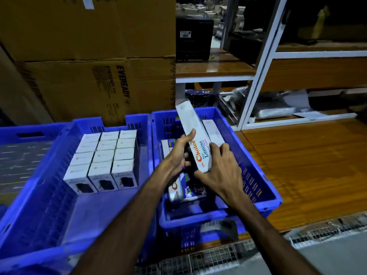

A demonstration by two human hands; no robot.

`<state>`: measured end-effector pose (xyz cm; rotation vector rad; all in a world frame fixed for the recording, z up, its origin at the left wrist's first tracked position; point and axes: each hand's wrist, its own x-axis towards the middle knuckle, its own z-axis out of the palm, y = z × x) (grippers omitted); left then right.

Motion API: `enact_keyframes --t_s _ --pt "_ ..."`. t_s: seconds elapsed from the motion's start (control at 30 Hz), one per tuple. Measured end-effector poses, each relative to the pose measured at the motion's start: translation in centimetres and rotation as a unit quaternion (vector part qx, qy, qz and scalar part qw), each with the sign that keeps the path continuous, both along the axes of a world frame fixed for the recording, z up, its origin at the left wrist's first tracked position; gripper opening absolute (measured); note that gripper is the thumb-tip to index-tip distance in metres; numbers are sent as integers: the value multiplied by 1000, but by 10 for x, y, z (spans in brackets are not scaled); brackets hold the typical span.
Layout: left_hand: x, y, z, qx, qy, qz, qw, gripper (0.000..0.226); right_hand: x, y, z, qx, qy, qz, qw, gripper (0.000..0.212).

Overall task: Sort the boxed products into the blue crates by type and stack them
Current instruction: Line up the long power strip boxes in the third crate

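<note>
Both my hands hold a long white "Choice Lumino" box (195, 135), tilted up over the right blue crate (256, 175). My left hand (179, 153) grips its left edge with the thumb on top. My right hand (220, 171) holds its lower end, fingers spread. More boxes of the same kind (182, 189) lie loose in that crate, another (213, 132) leans at the back. The left blue crate (49, 195) holds several small white boxes (103, 159) packed upright in three rows at its far end.
Large brown cardboard cartons (89, 66) are stacked behind the crates. A white metal shelf rack (264, 76) with bagged goods stands at the back right. Wooden boards (309, 165) lie to the right, a wire mesh (218, 259) in front.
</note>
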<state>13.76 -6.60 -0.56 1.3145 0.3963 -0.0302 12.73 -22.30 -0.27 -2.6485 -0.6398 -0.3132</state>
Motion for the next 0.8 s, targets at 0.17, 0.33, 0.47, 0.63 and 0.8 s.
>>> enact_keyframes --t_s 0.17,0.33,0.47,0.63,0.8 --pt "12 -5 -9 -16 -27 54 998 33 8 11 9 -2 -3 -13 1000 73" --pt "12 -1 -21 -24 -61 105 992 24 8 15 8 18 9 -3 1000 73" --pt "20 2 -29 -18 -52 97 994 36 8 21 -1 16 23 -16 999 68" --pt "26 -5 -37 31 15 32 999 33 24 18 -16 -9 44 -31 999 88" --pt "22 -6 -45 125 37 -16 991 27 47 16 -28 -45 90 -44 994 78"
